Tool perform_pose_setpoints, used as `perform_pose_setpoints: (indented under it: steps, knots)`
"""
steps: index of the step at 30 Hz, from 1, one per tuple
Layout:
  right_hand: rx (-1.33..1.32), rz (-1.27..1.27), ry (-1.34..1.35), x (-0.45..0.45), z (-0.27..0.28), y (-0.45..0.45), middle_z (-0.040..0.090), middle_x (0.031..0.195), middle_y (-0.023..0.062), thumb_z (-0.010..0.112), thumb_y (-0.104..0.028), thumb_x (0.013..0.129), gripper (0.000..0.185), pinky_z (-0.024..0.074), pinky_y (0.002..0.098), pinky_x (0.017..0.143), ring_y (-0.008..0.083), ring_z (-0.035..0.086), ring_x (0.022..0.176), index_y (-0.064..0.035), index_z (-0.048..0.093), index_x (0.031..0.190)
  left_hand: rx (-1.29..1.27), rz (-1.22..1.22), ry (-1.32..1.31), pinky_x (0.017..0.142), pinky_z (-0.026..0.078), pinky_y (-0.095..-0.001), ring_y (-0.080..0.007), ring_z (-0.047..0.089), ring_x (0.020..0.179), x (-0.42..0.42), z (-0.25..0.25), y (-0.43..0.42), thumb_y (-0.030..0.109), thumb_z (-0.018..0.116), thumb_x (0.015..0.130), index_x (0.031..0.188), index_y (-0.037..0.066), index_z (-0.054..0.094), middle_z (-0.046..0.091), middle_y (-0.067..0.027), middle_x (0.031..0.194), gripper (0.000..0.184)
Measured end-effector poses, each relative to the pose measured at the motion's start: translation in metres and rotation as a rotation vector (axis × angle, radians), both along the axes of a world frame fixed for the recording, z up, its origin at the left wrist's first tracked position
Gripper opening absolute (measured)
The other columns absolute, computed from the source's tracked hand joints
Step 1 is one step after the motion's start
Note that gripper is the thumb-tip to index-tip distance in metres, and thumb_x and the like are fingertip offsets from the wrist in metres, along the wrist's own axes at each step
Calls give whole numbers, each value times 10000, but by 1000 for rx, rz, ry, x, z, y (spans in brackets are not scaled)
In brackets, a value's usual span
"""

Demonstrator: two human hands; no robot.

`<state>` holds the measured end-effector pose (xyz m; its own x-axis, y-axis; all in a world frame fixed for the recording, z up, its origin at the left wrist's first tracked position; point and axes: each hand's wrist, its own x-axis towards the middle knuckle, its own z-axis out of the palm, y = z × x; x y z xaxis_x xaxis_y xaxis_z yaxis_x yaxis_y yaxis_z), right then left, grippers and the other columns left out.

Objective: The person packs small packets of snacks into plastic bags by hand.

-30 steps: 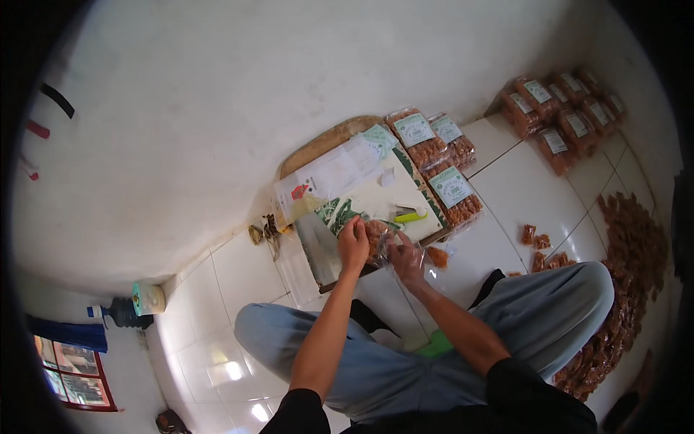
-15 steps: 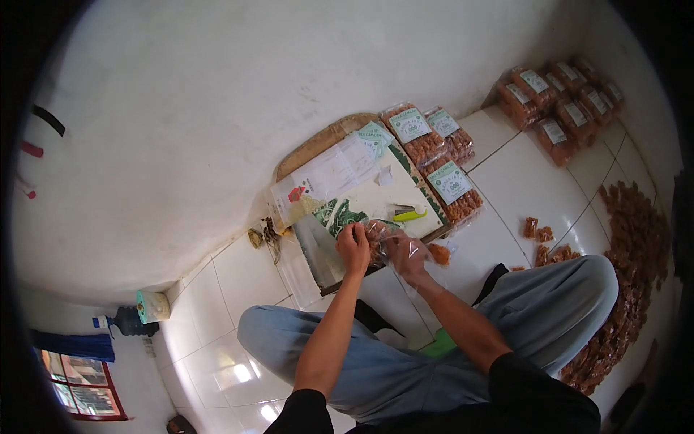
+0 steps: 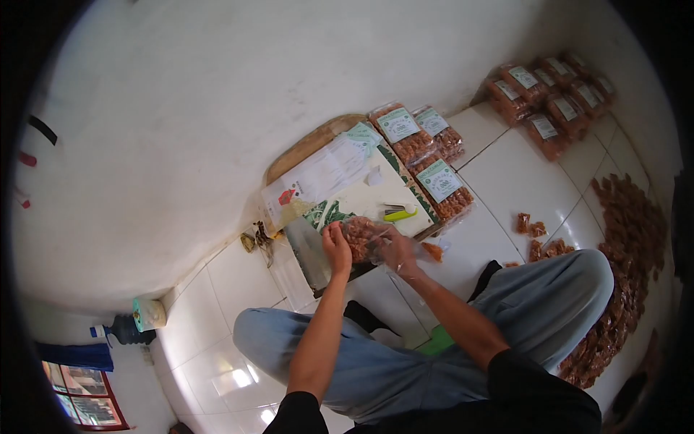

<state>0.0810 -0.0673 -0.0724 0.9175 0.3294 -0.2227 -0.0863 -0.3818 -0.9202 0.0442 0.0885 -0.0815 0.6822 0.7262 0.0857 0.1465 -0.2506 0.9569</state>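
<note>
A clear plastic bag of brown snack packets (image 3: 358, 239) lies between my hands over the near edge of a low table (image 3: 365, 195). My left hand (image 3: 337, 246) grips its left side. On the right, my right hand (image 3: 397, 252) has its fingers closed at the bag's loose plastic end. A green stapler (image 3: 400, 212) rests on the table just beyond, with a small white paper (image 3: 374, 176) farther back. Plastic sleeves (image 3: 318, 177) and green labels (image 3: 363, 136) cover the table's far left part.
Labelled full bags (image 3: 441, 181) stand beside the table's right edge. More bags (image 3: 553, 101) are stacked in the far right corner. A large heap of small packets (image 3: 629, 246) spreads along the right, with several loose ones (image 3: 531, 226) near my knee. A water jug (image 3: 130, 330) lies at left.
The bag between my hands now shows more of its brown contents, and my hands are farther apart. The whole view has shifted slightly.
</note>
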Motion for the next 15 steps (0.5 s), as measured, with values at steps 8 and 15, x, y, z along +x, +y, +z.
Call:
perform_pose_setpoints:
  steps: [8, 15]
  knots:
    - [-202, 163, -449, -7, -14, 0, 699, 949, 94, 633, -188, 887, 182, 543, 348, 747, 299, 685, 856, -134, 689, 1052, 221, -24, 60, 817, 478, -318, -189, 601, 914, 5, 3, 4, 316, 627, 939, 1074, -19, 628, 644, -102, 983, 360]
    - [94, -59, -635, -19, -28, 3, 644, 1078, 133, 645, -98, 881, 366, 557, 375, 716, 329, 662, 901, -147, 580, 1238, 313, -24, 44, 926, 441, -387, -278, 581, 1028, 4, 6, 2, 306, 609, 943, 1137, 19, 628, 630, -126, 1113, 347]
